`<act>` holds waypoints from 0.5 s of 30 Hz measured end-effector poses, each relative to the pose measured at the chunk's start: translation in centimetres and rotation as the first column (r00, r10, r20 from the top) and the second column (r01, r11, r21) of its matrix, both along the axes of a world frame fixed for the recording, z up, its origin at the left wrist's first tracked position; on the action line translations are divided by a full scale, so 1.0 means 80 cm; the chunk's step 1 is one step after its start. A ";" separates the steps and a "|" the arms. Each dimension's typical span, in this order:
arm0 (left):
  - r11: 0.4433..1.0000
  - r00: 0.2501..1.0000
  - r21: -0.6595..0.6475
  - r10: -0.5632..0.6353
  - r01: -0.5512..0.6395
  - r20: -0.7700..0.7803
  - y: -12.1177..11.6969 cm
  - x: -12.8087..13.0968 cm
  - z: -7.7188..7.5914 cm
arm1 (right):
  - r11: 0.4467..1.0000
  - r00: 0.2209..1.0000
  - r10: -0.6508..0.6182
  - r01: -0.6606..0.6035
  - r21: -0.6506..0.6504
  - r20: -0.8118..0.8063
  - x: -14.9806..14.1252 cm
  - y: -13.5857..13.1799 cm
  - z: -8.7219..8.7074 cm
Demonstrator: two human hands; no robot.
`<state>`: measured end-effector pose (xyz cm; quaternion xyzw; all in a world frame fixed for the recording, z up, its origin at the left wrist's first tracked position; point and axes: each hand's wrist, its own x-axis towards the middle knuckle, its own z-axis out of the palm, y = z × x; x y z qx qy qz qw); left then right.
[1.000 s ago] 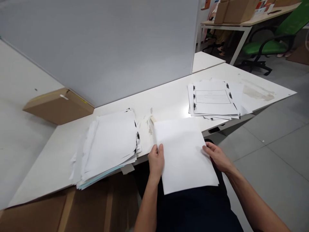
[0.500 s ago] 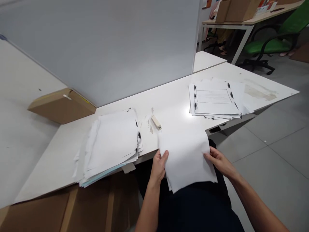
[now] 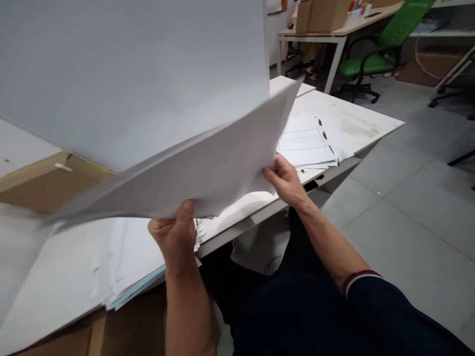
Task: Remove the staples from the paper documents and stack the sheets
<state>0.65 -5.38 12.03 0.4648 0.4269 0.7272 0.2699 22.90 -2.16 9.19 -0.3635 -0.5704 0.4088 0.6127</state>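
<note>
Several sheets of white paper are raised above the desk, stretched sideways between my two hands and blurred at the left end. My left hand grips their lower edge, thumb on the near face. At the right end, my right hand pinches the sheets between thumb and fingers. Beneath my left hand lies a thick paper stack, partly covered by the held sheets. Past my right hand rests a smaller pile of printed sheets with black marks along its edge.
A large white panel stands behind the white desk. At left a cardboard box leans by the panel. Further off are a green chair and another table bearing a box. Cardboard is below the desk.
The sheets have risen from my lap to above the desk and turned, spreading to the left. Both hands moved up and left with them. My view has swung right.
</note>
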 end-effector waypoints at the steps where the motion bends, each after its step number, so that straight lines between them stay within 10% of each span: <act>1: 1.000 1.000 0.002 -0.014 0.014 0.003 0.007 -0.002 -0.004 | 1.000 1.000 0.019 -0.019 0.001 -0.001 -0.009 0.010 -0.007; 15: 0.981 0.999 -0.194 -0.020 0.010 -0.050 0.037 -0.018 -0.032 | 0.993 0.995 0.091 -0.088 -0.081 0.039 -0.029 0.031 -0.049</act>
